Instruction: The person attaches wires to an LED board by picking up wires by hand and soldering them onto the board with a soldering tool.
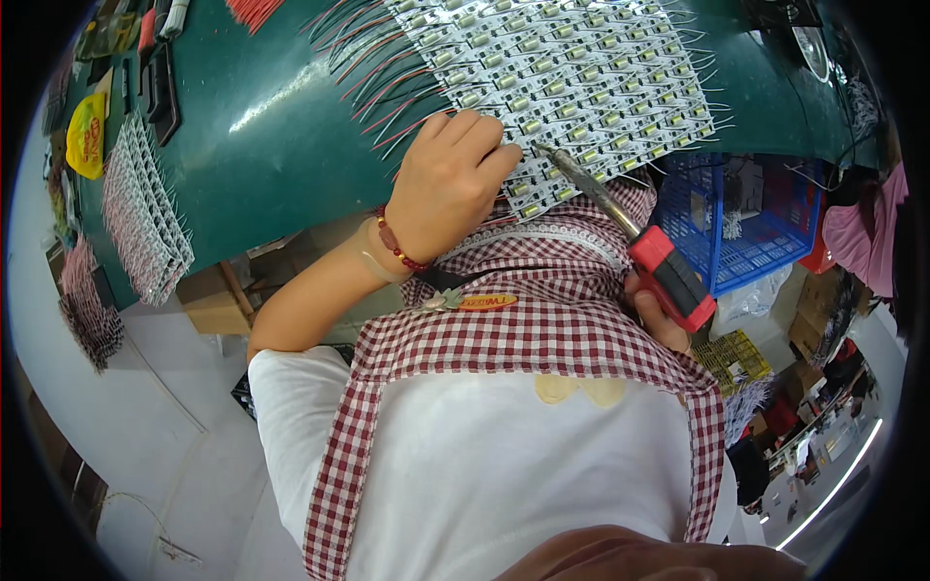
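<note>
Checked apron [542,339] nearest, right hand [654,315] grip clamped on red soldering iron [668,276], left hand [450,184] fingers curled on white circuit strips [572,68], yellow packet [85,136] far left.

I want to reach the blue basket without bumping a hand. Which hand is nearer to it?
Right. The right hand, gripping the soldering iron, is just beside the blue basket; the left hand rests farther left.
</note>
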Demonstrator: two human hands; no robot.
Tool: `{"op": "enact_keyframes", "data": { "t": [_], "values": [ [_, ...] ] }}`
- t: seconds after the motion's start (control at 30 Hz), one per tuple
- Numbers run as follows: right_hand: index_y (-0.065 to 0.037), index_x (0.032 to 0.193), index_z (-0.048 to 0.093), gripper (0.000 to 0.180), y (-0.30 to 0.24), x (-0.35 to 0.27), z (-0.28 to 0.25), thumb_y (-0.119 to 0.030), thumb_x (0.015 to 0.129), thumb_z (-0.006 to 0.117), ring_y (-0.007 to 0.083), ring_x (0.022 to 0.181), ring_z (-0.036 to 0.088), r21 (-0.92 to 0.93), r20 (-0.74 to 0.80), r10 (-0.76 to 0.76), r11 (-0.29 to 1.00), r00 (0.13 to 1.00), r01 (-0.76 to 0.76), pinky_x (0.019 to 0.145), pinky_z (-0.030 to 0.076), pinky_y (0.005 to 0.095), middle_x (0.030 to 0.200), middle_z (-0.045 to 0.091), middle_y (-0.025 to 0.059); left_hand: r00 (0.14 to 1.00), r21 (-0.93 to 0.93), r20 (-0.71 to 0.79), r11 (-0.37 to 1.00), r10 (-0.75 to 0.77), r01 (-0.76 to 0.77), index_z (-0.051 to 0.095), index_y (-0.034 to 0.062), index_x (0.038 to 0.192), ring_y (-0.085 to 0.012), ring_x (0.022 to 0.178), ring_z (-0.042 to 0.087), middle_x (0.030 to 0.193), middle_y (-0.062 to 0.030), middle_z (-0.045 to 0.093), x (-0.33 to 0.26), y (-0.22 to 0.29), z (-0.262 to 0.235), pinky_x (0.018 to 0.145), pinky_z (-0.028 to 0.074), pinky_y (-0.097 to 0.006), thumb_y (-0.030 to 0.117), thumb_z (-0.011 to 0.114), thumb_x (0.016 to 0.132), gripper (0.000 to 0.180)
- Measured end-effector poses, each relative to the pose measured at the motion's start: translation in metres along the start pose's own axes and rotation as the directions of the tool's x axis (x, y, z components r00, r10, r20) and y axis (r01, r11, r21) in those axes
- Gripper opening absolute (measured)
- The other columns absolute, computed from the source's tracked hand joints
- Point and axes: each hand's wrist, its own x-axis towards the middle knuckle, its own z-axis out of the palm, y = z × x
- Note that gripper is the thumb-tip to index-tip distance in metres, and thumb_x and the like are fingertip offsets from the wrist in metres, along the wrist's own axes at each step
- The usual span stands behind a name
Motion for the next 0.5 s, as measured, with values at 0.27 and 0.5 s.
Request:
{"op": "enact_keyframes", "data": {
  "t": [0.27, 0.5],
  "values": [
    [-0.003, 0.081, 0.063, 0.016, -0.011, 0.009, -0.003, -0.010, 0.068, 0.068, 0.0256, 0.060, 0.060, -0.022, 0.143, 0.085, 0.996, 0.986, -0.083, 0.052, 0.045, 0.0329, 0.071, 0.059, 0.0103, 1.000, 0.022, 0.004, 1.000, 0.009, -0.009, 0.062, 0.0053, 0.083, -0.0223, 0.073, 0.050, 0.075, -0.0051, 0.047, 0.002, 0.002, 0.001, 0.066, 0.039, -0.034, 0.002, 0.065, 0.065, 0.019],
    [-0.002, 0.083, 0.063, 0.018, -0.015, 0.003, -0.004, -0.008, 0.066, 0.068, 0.0252, 0.060, 0.059, 0.145, 0.111, 0.146, 0.976, 0.983, -0.161, 0.052, 0.044, 0.0340, 0.078, 0.062, 0.0113, 1.000, 0.057, 0.017, 0.998, 0.024, -0.025, 0.062, 0.0065, 0.082, -0.0206, 0.072, 0.050, 0.075, -0.0037, 0.047, 0.002, 0.002, 0.000, 0.065, 0.037, -0.033, 0.003, 0.065, 0.065, 0.017]
  ]
}}
